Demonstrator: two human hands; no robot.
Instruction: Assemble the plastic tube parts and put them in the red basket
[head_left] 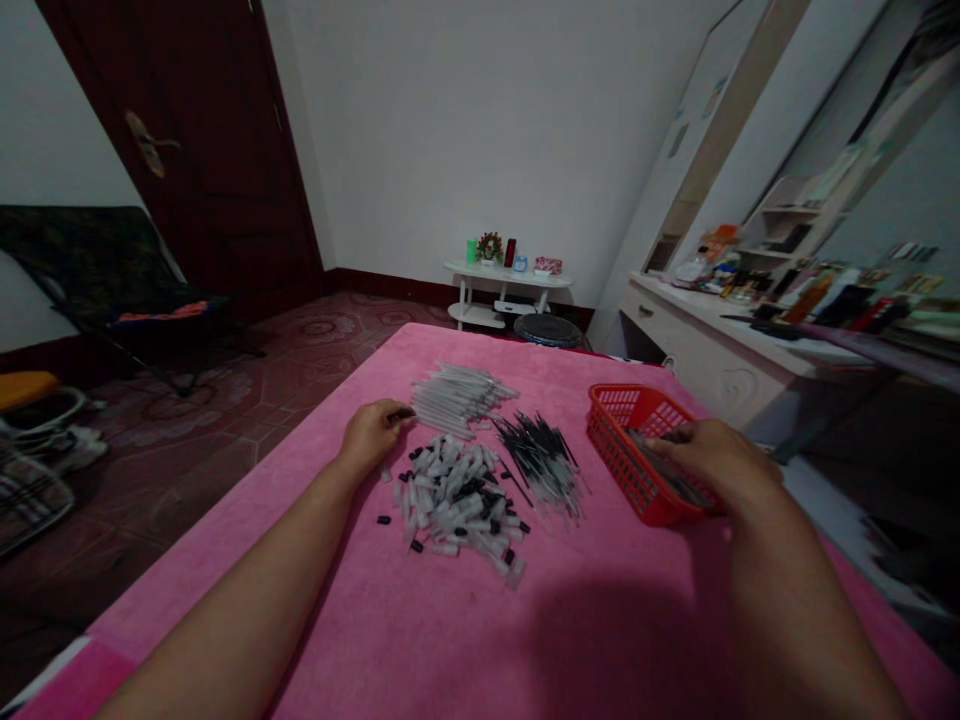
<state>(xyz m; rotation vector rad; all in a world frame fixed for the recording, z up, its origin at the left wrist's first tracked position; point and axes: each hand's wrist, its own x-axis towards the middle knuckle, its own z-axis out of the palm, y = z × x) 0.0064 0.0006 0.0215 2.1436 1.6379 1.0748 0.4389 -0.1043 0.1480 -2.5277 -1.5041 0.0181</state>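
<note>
My left hand (pixel 373 437) rests on the pink cloth (pixel 420 640) with its fingers curled together, at the left end of a pile of clear, thin tubes (pixel 457 397). Anything in its fingertips is too small to make out. My right hand (pixel 724 462) reaches over the right side of a red plastic basket (pixel 626 465), fingers closed near grey, slender items (pixel 667 470) lying inside. What those fingers grip is hidden. Between the hands lie a heap of small translucent caps and black plugs (pixel 457 500) and a bundle of thin black-and-clear refills (pixel 541 460).
Beyond the cloth-covered table stands a low white shelf (pixel 510 272) with small ornaments. A white dressing table (pixel 712 330) crowded with bottles is at the right. A folding chair (pixel 97 270) stands by the dark red door (pixel 195 150) at the left.
</note>
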